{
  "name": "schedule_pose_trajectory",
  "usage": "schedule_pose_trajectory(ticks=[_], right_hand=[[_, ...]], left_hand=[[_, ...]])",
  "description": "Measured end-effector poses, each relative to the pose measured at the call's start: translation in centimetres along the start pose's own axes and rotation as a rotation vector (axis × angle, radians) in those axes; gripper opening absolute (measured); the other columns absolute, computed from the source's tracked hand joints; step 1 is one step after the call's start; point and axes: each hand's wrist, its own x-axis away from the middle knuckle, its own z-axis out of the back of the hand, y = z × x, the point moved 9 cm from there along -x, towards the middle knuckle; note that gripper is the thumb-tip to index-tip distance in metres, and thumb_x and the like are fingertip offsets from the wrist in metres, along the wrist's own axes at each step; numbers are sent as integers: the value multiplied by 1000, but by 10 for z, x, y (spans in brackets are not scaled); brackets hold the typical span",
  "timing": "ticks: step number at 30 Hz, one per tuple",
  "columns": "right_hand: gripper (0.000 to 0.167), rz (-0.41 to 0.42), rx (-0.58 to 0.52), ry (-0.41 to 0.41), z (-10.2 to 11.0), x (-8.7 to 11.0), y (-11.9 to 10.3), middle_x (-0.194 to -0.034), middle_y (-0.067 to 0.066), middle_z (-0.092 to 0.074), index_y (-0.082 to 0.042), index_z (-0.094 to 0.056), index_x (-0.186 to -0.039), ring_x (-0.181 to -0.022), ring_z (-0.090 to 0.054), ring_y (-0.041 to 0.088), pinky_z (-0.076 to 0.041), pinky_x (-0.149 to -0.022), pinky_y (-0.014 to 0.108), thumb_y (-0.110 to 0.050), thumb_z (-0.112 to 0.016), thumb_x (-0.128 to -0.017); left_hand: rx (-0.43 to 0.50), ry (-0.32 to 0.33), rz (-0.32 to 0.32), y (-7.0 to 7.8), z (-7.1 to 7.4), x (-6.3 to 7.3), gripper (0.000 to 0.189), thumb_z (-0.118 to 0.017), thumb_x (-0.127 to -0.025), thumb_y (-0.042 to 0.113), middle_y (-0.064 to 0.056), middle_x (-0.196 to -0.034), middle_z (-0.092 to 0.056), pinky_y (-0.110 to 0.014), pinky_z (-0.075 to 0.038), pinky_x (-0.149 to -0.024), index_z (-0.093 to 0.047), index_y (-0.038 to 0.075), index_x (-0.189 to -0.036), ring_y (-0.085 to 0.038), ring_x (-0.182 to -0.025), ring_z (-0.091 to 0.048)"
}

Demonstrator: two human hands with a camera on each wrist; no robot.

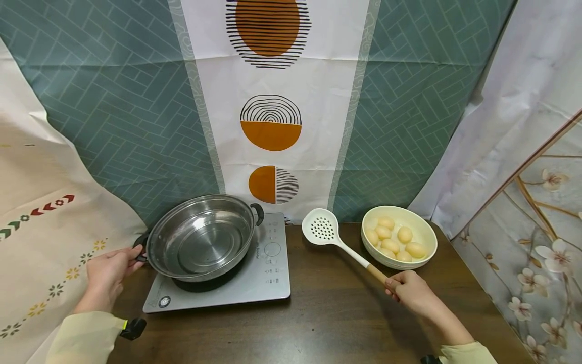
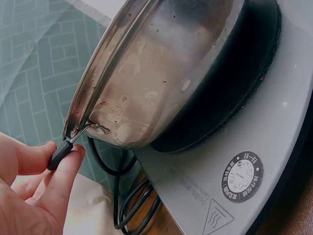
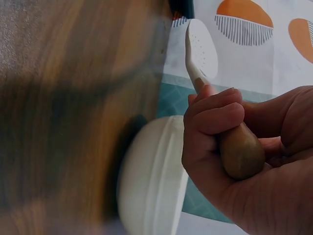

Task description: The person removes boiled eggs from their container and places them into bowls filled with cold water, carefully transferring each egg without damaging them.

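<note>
A wide stainless steel pan (image 1: pixel 204 242) sits over the cooktop (image 1: pixel 273 275), and its inside shows bare metal. My left hand (image 1: pixel 109 270) pinches the black side handle (image 2: pixel 60 154) of that pan between thumb and fingers. In my right hand (image 1: pixel 415 293) is a skimmer (image 1: pixel 321 226) with a white perforated head and a wooden handle (image 3: pixel 243 152), the fingers curled round the wood. Its head is held above the table, left of a cream bowl (image 1: pixel 429 237). Several pale yellow, egg-shaped pieces (image 1: pixel 390 246) lie in the bowl.
The brown wooden table (image 1: pixel 327 318) carries everything. Black cable (image 2: pixel 120 196) hangs in loops beside the cooktop. Behind stands a patterned cloth backdrop (image 1: pixel 282 76), with a pale curtain (image 1: pixel 54 202) at left and a floral cloth (image 1: pixel 541 273) at right.
</note>
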Motion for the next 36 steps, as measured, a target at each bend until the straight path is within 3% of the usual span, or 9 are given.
schedule_pose_trajectory(ticks=[21,32,36], right_hand=[[28,-66,-150,48,-31,-13,4,-68,6,-59,11,-62,-90,-55,-48,10,-43,-44,19,-10,-45,-96],[29,-86,-293,-39,-62,-23,-3,-73,7,-57,14,-58,-97,-58,-50,10,-46,-49,19,-9,-41,-98],[28,-77,-305,-128,-75,-25,-7,-72,6,-56,14,-55,-97,-58,-52,11,-48,-50,20,-8,-38,-98]], left_hand=[[35,-4,-9,0,1,-2,8,-74,-80,18,8,-69,-66,-26,-60,-60,-74,20,-72,-12,-64,-71],[44,-23,-11,2,-1,-1,7,-77,-77,20,8,-69,-67,-25,-60,-59,-74,19,-71,-12,-63,-70],[50,-34,-13,3,-1,1,6,-78,-76,20,8,-69,-67,-25,-60,-59,-75,19,-71,-11,-63,-70]])
